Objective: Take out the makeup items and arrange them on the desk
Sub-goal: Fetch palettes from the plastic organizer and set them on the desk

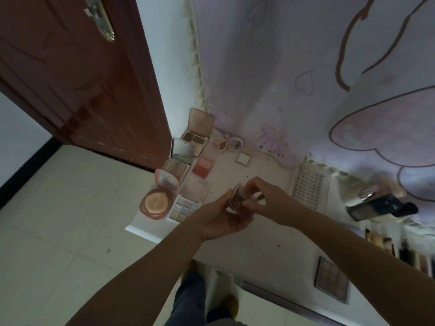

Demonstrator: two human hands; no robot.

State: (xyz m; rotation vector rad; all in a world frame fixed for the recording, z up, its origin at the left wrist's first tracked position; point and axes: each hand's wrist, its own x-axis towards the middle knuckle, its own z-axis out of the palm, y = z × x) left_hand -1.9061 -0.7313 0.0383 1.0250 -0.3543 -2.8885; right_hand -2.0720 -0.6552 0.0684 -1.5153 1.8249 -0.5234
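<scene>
My left hand (221, 220) and my right hand (263, 198) hold one small compact case (236, 198) together above the white desk (249, 234); the case looks partly open. My left hand cups it from below and my right hand pinches its upper edge. Laid out on the desk's left end are a round pink cushion compact (157, 200), a pastel eyeshadow palette (186, 209), a mirrored palette (179, 158), a brown two-pan palette (196, 135), a pink blush pan (203, 167) and two small round pots (220, 143).
A dark eyeshadow palette (333, 278) lies near the desk's front edge. Brushes (400, 250) and a false-lash tray (308, 184) sit to the right, with a dark device (379, 207) behind. A brown door (82, 78) stands left; a printed curtain (306, 78) hangs behind.
</scene>
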